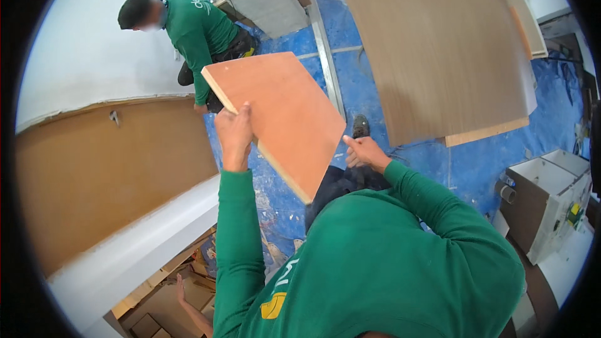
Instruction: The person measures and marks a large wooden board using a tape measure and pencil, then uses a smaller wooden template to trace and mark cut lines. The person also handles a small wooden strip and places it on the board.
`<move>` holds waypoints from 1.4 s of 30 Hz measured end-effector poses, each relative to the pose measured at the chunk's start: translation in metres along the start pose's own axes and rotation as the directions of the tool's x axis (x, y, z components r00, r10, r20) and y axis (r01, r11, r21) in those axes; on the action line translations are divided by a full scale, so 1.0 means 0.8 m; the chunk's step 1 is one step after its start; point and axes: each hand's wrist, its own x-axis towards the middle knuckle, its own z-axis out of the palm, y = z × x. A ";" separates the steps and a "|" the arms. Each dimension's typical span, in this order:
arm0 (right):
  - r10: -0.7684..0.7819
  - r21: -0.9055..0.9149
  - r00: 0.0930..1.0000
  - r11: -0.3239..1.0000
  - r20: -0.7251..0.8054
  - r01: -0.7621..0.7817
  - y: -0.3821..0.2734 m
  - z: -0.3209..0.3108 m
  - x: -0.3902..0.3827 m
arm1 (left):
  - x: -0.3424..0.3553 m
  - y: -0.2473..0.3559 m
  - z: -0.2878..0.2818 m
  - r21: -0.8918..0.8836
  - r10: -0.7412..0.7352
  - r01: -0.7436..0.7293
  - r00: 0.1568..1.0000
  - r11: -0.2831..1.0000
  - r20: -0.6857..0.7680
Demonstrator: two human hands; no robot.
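A flat orange-faced wooden board (285, 106) with pale cut edges is held up tilted in front of me. My left hand (234, 136) is closed on its left edge, thumb on the orange face. Beside the board's right corner, my right hand (367, 153) has its fingers curled in, with the thumb close to the board's edge. Whether that thumb touches the board, or the curled fingers hold anything, I cannot make out.
A person in a green top (203, 28) crouches by the wall at the upper left. A large brown panel (432, 44) stands at the right. Blue sheeting (426, 166) covers the floor, crossed by a metal strip (323, 44). An open cabinet box (541, 197) sits far right; another person's hand (181, 289) shows lower left.
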 end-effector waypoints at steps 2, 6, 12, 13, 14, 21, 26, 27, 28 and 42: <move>0.158 0.198 0.975 0.962 0.155 -0.187 -0.056 0.013 -0.007 | 0.052 -0.005 0.039 -0.027 0.014 -0.013 0.999 1.000 0.038; 0.145 0.515 0.951 0.813 0.274 -0.272 -0.116 0.051 0.057 | 0.165 -0.050 0.084 0.145 0.047 -0.055 0.997 0.988 0.060; 0.117 0.842 0.993 0.535 0.006 -0.068 -0.150 0.051 0.230 | 0.308 -0.064 0.185 0.203 0.060 -0.100 0.979 0.974 0.192; 0.171 0.826 0.985 0.556 -0.002 -0.095 -0.172 0.049 0.243 | 0.335 -0.061 0.195 0.248 0.044 -0.098 0.976 0.964 0.215; 0.183 0.826 0.983 0.550 0.026 -0.124 -0.191 0.051 0.254 | 0.366 -0.057 0.207 0.290 0.027 -0.098 0.971 0.952 0.237; 0.203 0.247 0.865 0.964 -0.459 -0.096 -0.356 0.018 0.321 | 0.581 -0.028 0.309 0.449 -0.065 -0.127 0.919 0.885 0.388; -0.334 -0.206 0.605 0.940 -0.723 0.273 -0.504 0.016 0.327 | 0.714 -0.021 0.386 0.469 -0.086 -0.128 0.909 0.874 0.407; -0.355 -0.226 0.653 0.934 -0.669 0.277 -0.545 0.013 0.325 | 0.742 -0.026 0.403 0.481 -0.074 -0.160 0.899 0.862 0.432; -0.369 -0.244 0.695 0.929 -0.617 0.277 -0.588 0.001 0.325 | 0.764 -0.027 0.422 0.506 -0.143 -0.112 0.888 0.855 0.438; -0.113 -0.461 0.906 0.882 -0.407 -0.098 -0.604 -0.189 0.674 | 0.910 -0.075 0.604 0.641 -0.258 -0.049 0.889 0.766 0.377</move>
